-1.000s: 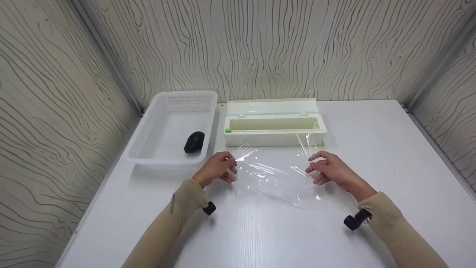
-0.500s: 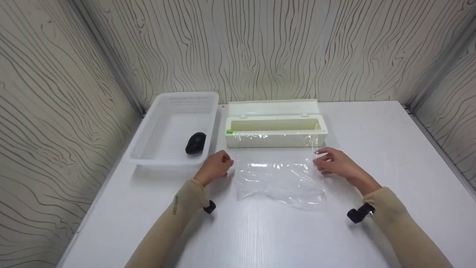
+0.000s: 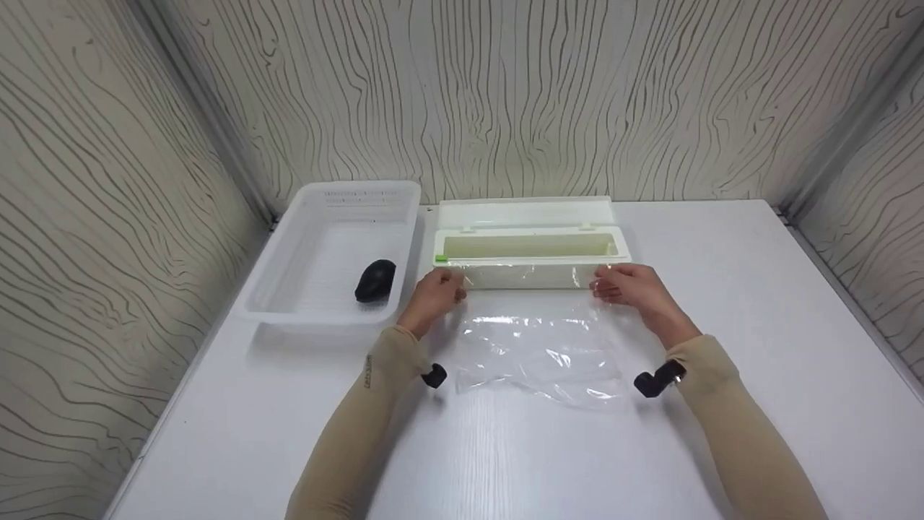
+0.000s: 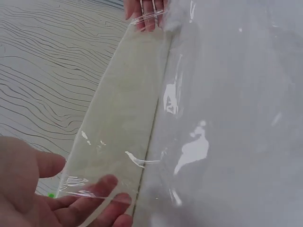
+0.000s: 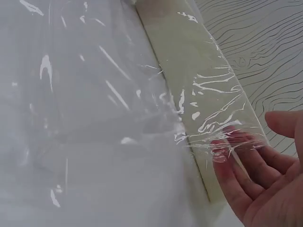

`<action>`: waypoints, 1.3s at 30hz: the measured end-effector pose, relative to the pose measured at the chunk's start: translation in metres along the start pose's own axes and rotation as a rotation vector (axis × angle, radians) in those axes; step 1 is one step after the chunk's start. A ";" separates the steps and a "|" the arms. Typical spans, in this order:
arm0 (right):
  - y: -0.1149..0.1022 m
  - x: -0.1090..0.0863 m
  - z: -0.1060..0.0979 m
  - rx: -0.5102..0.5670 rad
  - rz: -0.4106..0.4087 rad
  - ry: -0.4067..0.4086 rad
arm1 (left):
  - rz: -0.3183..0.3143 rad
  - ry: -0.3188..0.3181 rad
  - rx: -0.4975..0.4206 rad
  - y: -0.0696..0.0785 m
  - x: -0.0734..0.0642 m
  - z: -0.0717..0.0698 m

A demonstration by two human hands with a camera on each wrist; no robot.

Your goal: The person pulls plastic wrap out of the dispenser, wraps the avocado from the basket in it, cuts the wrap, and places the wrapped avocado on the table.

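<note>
A sheet of clear plastic wrap (image 3: 534, 354) runs from the front of a white wrap dispenser box (image 3: 505, 276) down onto the table. My left hand (image 3: 439, 290) is at the box's left front corner; in the left wrist view its fingers (image 4: 97, 189) lie behind the film's edge, with the thumb apart from them. At the right front corner is my right hand (image 3: 632, 287). Its fingers (image 5: 255, 165) also reach behind the wrinkled film edge, the thumb held away. The box's lid (image 3: 523, 213) is tipped back. A small green piece (image 3: 442, 258) sits at the box's left front rim.
Left of the box stands a white plastic basket (image 3: 278, 316) with a dark, smooth oval object (image 3: 376, 281) in it. A patterned wall (image 3: 527, 101) rises behind the white table (image 3: 476, 469). Black wrist mounts (image 3: 658, 379) stick out below both sleeves.
Both hands have moved away from the body, up to the box's front corners. The film was bunched between the fingers a second ago; now its front part lies flatter on the table.
</note>
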State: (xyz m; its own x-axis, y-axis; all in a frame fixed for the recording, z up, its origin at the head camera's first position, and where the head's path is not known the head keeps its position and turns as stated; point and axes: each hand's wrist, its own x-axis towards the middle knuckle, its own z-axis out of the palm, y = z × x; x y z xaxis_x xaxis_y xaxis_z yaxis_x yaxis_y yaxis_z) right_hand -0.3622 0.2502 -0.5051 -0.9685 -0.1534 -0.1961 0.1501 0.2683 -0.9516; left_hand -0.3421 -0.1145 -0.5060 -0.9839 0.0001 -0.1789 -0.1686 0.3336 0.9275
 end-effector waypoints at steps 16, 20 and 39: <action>-0.012 0.004 0.001 0.267 -0.059 0.028 | 0.050 0.067 -0.409 0.012 0.018 0.007; -0.013 0.007 0.002 0.351 -0.068 0.018 | 0.030 0.075 -0.413 0.014 0.021 0.005; -0.014 0.011 0.007 0.311 -0.026 0.035 | 0.089 0.046 -0.491 0.015 0.021 0.003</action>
State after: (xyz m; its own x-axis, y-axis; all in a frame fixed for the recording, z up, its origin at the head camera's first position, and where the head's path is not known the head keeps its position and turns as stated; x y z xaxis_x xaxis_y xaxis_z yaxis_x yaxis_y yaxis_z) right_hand -0.3730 0.2381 -0.4958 -0.9782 -0.1222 -0.1676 0.1736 -0.0395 -0.9840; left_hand -0.3654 -0.1069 -0.4969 -0.9954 -0.0369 -0.0880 -0.0816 -0.1488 0.9855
